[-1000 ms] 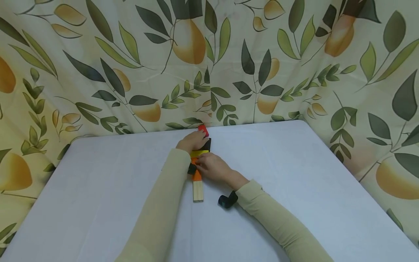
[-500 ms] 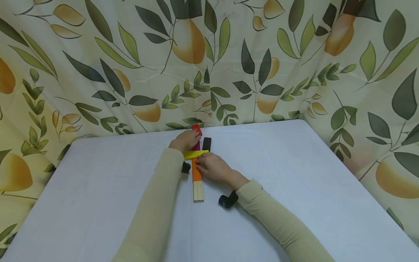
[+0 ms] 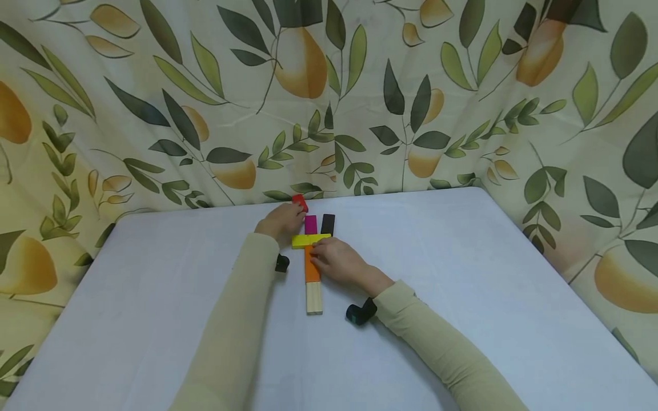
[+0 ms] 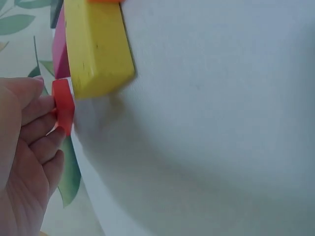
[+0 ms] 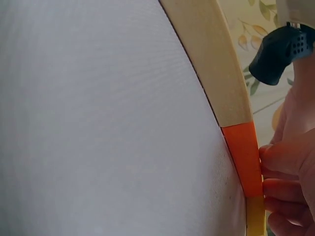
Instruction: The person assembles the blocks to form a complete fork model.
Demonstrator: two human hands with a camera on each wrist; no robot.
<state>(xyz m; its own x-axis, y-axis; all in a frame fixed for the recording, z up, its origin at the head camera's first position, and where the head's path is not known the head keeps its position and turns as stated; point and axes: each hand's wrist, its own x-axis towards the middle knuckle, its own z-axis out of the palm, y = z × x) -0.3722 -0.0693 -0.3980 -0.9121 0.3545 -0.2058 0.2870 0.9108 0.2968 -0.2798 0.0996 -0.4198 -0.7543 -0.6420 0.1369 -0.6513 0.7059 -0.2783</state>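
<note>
My left hand (image 3: 281,221) holds a small red block (image 3: 299,202) at its fingertips, by the table's far edge. In the left wrist view the fingers lie against the red block (image 4: 63,106), close to one end of the yellow block (image 4: 96,49). My right hand (image 3: 340,260) rests beside the orange block (image 3: 312,265), its bent fingers and thumb touching that block's right side near the yellow block (image 3: 307,241). The yellow block lies crosswise between the orange block and a magenta block (image 3: 311,224). Below the orange one lies a plain wooden block (image 3: 314,298), end to end with it.
A black block (image 3: 328,224) lies right of the magenta one, just behind the yellow block's right end. Under everything spreads a white-covered table (image 3: 437,257). A leaf-patterned curtain (image 3: 360,97) hangs behind it. Each wrist carries a small dark camera (image 3: 361,311).
My left hand has moved left with the red block, away from the black block, uncovering the magenta block and the yellow block's left end. The right hand stays at the orange block.
</note>
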